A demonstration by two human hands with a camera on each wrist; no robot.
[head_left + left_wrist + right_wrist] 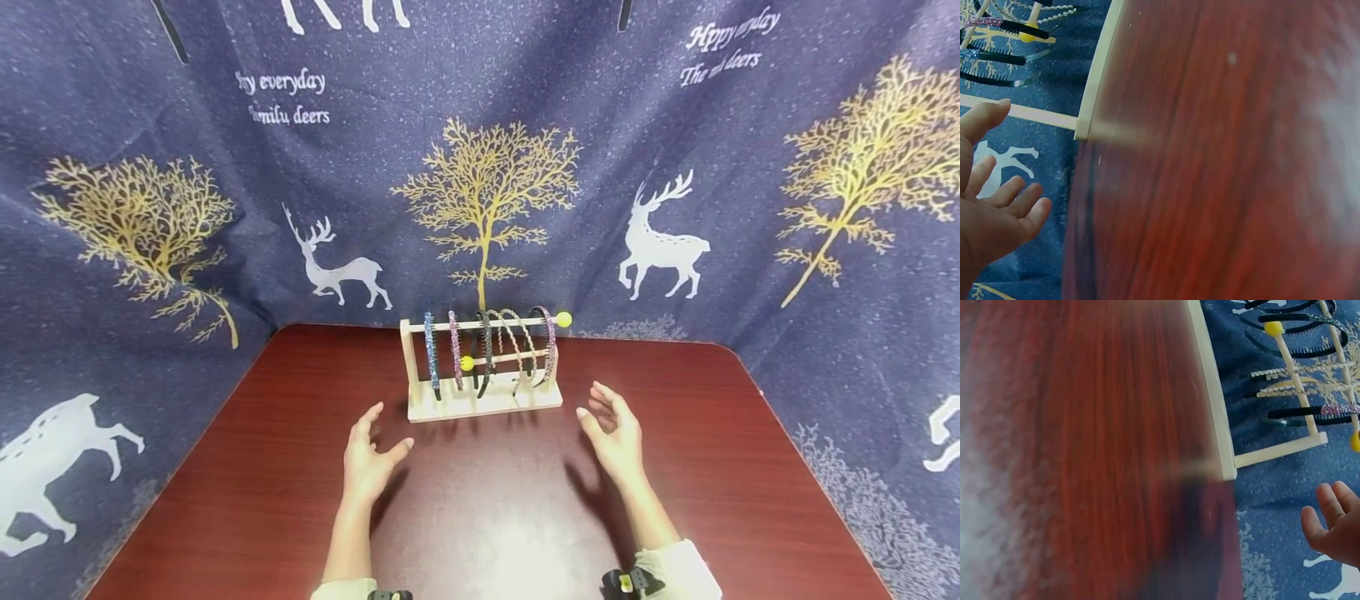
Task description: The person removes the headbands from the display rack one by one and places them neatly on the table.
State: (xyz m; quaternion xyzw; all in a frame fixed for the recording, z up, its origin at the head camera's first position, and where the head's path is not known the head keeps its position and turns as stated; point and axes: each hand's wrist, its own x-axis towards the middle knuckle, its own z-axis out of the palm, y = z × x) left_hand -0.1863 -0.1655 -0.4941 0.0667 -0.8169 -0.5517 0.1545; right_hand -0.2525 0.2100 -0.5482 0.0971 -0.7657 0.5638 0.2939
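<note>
A pale wooden headband rack point(487, 406) stands on the table, with two rods tipped by yellow balls. Several headbands hang on it: a blue glittery headband point(431, 350) at the left, a pink one point(455, 350) beside it, a black one point(487, 358), braided light ones point(517, 350) and a purple one point(551, 342) at the right. My left hand point(366, 462) hovers in front of the rack's left end, thumb and fingers spread, holding nothing. Off the right end, my right hand point(618, 437) is likewise spread and holds nothing. The left wrist view shows the left fingers point(1007, 194) apart from the rack.
The reddish-brown table point(285, 500) reaches back to a dark blue cloth point(525, 250) printed with white deer and golden trees. Bright glare lies on the tabletop between the forearms. Wrist cameras point(630, 582) sit at the sleeve cuffs.
</note>
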